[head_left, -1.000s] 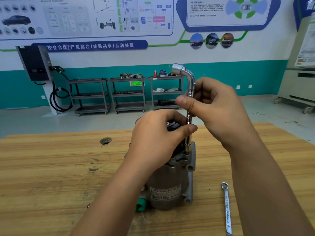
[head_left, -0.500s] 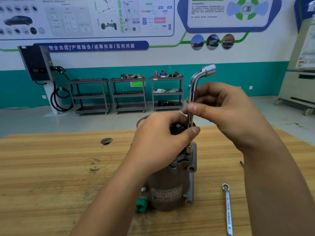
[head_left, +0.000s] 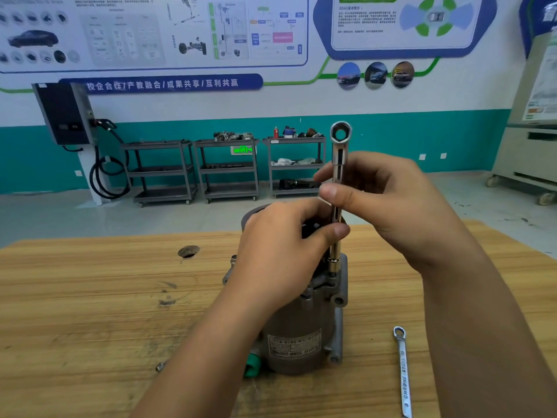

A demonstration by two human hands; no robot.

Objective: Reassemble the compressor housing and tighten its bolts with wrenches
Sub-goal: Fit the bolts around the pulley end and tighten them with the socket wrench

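— Where is there room on the table (head_left: 90, 297)?
— Left of the compressor housing (head_left: 301, 333), bare wood. Only a dark hole (head_left: 188, 251) far back and a small metal part (head_left: 159, 367) beside the left forearm.
— On the right?
— A ring spanner (head_left: 402, 372) lies flat, apart from the housing, with a strip of wood between them.
— Above?
— Crowded. The socket wrench (head_left: 337, 164) stands upright at the rim. The left hand (head_left: 280, 254) pinches its shaft low and covers the top, and the right hand (head_left: 391, 206) pinches higher. A green plug (head_left: 252, 368) juts out at the base.
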